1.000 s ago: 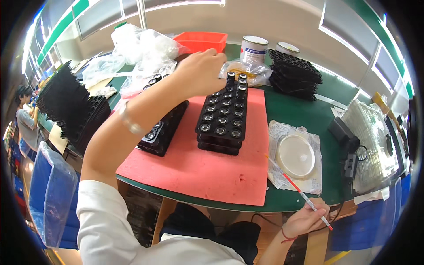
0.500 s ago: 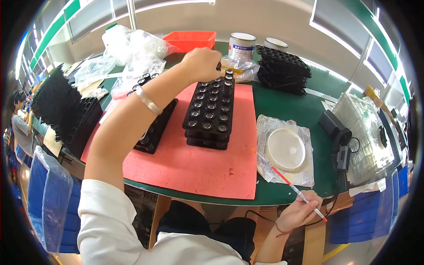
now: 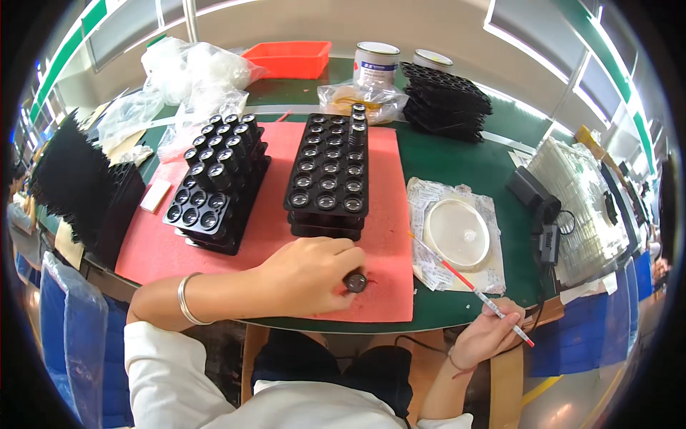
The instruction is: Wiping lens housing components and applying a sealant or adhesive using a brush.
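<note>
My left hand [image 3: 304, 275] is closed around a small black lens barrel [image 3: 355, 282], held just above the near part of the pink foam mat [image 3: 389, 214]. Between the fingers of my right hand [image 3: 487, 332] is a thin paintbrush [image 3: 457, 275] with a red and white handle. Its tip points toward the round white dish [image 3: 441, 252] on a paper-wrapped pad. Beyond my left hand stands a black rack [image 3: 325, 223] filled with lens barrels; barrels rise higher at its far right corner. Another black rack [image 3: 232, 232], left of it, has barrels standing up over its far part.
Stacked black trays [image 3: 71, 171] lean at the left. A red bin [image 3: 289, 61], clear plastic bags [image 3: 189, 71], a paint can [image 3: 375, 64] and more black trays [image 3: 446, 107] line the back. At right are a black corded device [image 3: 547, 222] and clear plastic trays [image 3: 582, 207].
My left hand has come back from the far end of the middle rack to the mat's near edge, carrying a lens barrel. The left rack is uncovered. My right hand has barely moved.
</note>
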